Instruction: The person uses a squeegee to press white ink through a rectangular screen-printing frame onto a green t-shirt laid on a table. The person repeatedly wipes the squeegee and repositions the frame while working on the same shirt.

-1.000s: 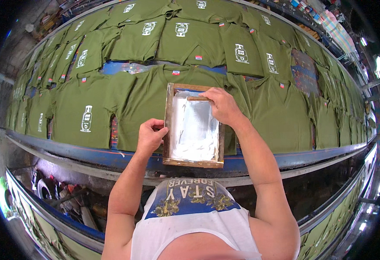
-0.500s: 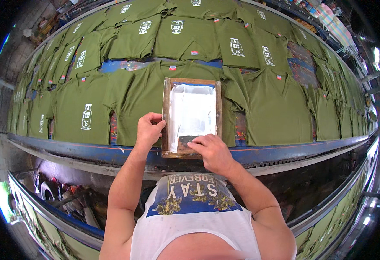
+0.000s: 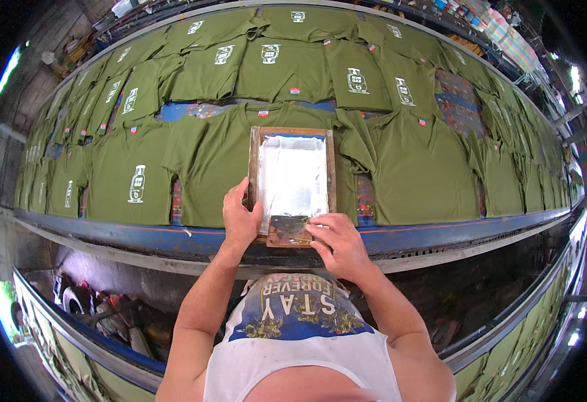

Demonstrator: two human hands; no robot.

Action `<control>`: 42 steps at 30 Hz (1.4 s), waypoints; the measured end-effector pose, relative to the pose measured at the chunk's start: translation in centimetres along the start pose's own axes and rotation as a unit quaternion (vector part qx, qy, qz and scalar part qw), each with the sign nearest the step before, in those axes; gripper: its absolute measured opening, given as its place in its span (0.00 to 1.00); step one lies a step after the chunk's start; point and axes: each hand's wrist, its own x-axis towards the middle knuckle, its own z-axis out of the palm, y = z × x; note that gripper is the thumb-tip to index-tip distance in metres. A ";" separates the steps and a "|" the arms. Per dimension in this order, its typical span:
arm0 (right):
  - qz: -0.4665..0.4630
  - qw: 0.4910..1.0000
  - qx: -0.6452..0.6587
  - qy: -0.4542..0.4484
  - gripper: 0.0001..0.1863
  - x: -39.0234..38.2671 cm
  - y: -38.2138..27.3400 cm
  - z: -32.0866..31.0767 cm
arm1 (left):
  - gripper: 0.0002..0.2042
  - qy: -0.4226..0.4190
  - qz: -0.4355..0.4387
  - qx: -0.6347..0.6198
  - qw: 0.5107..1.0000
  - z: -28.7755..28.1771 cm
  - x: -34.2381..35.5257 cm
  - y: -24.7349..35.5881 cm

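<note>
A wooden screen-printing frame [image 3: 330,174], its mesh smeared with white ink [image 3: 293,174], lies over the middle olive-green T-shirt [image 3: 207,167] of the front row. My left hand [image 3: 241,218] grips the frame's left side low down, thumb on the near side. Pinched between the fingers and thumb of my right hand [image 3: 341,246] is the right end of a dark, flat squeegee [image 3: 285,231], which lies across the frame's near end. The shirt's middle is hidden under the frame.
Other olive shirts lie in rows on the long blue printing table [image 3: 427,234]; several, such as the left one [image 3: 109,181], bear a white cylinder-shaped print. The shirt to the right [image 3: 420,174] shows no print. Another shirt-covered table [image 3: 86,355] stands behind me.
My right hand and the squeegee have come a little nearer to me, and more of the squeegee's dark face shows. My left hand has slid nearer along the frame's side.
</note>
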 end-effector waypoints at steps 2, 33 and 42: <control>0.006 1.000 0.010 0.016 0.22 -0.3 0.3 -0.7 | 0.31 0.011 0.020 0.014 1.000 0.3 -0.3 -0.1; 0.325 0.884 0.308 0.132 0.27 -4.0 6.8 3.1 | 0.19 0.103 0.179 -0.057 0.977 -0.4 -3.2 2.6; 0.289 0.784 0.374 0.402 0.24 -12.4 3.4 -3.6 | 0.26 -0.001 0.175 -0.248 0.953 5.5 -5.6 12.2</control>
